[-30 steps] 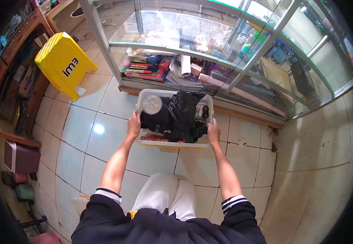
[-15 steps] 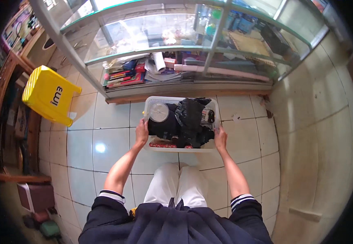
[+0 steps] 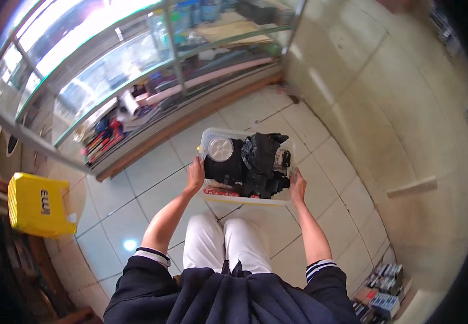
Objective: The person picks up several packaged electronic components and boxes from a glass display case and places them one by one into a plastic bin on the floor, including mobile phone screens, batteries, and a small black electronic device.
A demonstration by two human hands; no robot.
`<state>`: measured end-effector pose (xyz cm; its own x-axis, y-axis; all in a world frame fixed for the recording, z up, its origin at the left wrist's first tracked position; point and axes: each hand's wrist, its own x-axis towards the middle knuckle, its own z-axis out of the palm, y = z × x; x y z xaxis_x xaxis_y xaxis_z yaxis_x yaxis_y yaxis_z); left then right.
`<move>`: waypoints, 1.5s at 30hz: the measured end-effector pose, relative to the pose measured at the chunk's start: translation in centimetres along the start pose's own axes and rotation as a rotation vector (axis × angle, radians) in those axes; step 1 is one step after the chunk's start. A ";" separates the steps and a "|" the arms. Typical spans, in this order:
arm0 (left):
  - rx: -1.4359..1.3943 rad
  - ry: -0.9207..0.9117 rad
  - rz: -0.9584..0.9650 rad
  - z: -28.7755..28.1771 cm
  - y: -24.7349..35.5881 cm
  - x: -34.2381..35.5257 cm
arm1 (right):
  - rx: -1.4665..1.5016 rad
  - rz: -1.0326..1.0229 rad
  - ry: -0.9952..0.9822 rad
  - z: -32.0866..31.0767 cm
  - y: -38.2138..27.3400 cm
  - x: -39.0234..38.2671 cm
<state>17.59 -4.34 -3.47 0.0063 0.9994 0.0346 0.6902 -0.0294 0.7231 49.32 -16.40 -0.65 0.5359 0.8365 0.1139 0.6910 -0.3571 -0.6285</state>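
Observation:
Out in front of me, above the tiles, I carry a whitish plastic basket (image 3: 250,198) by its two short sides. My left hand (image 3: 195,175) grips the left wall, and my right hand (image 3: 297,186) is closed on the right one. Inside lie crumpled black plastic bags (image 3: 260,156) and black bundled material. A round container with a clear lid (image 3: 220,149) sits in the far left corner. Along the near wall lies a red patterned item (image 3: 220,192). A small dark object (image 3: 283,158) is tucked at the right; its kind is unclear.
A glass display cabinet (image 3: 188,86) with books, rolls and packets stands ahead and left. At the left is a yellow plastic stool (image 3: 39,205). A beige wall (image 3: 347,108) runs along the right, with stacked small boxes (image 3: 385,291) near its foot. White tiles (image 3: 147,189) cover the floor.
My view has turned right: cabinet and stool shift left, and the wall and stacked boxes come further into view. The basket stays in both hands.

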 end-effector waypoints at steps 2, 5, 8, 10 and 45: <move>-0.018 -0.021 0.081 2.7 2.0 -0.2 | 0.026 0.057 0.074 -2.2 2.8 -0.8; -0.082 -0.124 0.130 7.4 5.3 -1.5 | -0.019 0.116 0.152 -5.4 8.1 -1.7; -0.091 -0.196 0.216 10.6 9.9 -3.0 | -0.016 0.184 0.243 -7.7 13.4 -3.7; -0.053 -0.249 0.248 12.7 11.4 -3.9 | -0.006 0.278 0.224 -9.4 15.3 -5.0; 0.039 -0.467 0.673 38.4 34.2 -11.3 | -0.146 0.521 0.641 -24.4 36.3 -9.5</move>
<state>68.91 -15.88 -5.62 0.7226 0.6736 0.1552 0.4560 -0.6334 0.6252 81.16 -47.47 -5.78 0.9455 0.1672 0.2796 0.3109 -0.7193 -0.6212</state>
